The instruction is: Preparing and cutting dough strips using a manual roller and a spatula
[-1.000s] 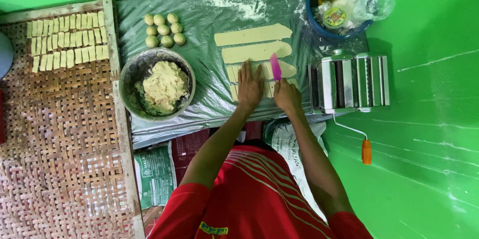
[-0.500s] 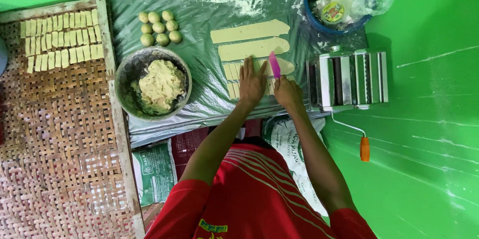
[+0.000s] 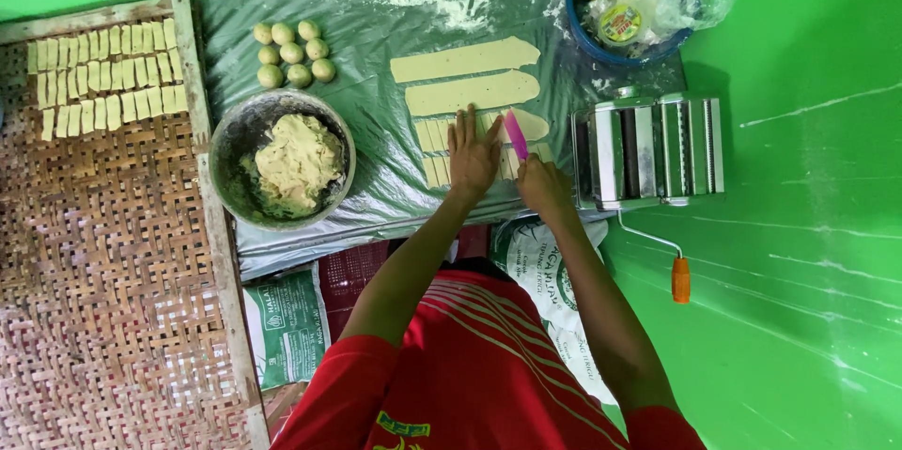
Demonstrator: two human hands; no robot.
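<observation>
Right hand (image 3: 543,185) grips a pink plastic cutter (image 3: 516,134); left hand (image 3: 473,151) lies flat, pinning pale dough strips (image 3: 434,135), where a slanted stroke could yield uneven pieces.

Left hand (image 3: 473,151): flat on the cut dough strips (image 3: 434,137). Right hand (image 3: 543,182): closed round a pink cutter (image 3: 516,133).

- Beyond the fingertips: two long dough sheets (image 3: 467,59) lying crosswise; farther off, floured bare plastic sheet (image 3: 376,18).
- Right of the right hand: pasta roller (image 3: 648,149), very near, blocking that side; its orange-handled crank (image 3: 678,273) juts back beside the right forearm.
- Beyond and right: blue basin (image 3: 583,27) of jars and bags.
- Left of the left hand: a strip of bare sheet, then metal bowl (image 3: 282,161) of dough; dough balls (image 3: 293,54) beyond it.
- Far left: woven tray (image 3: 103,253), wooden rim raised.
</observation>
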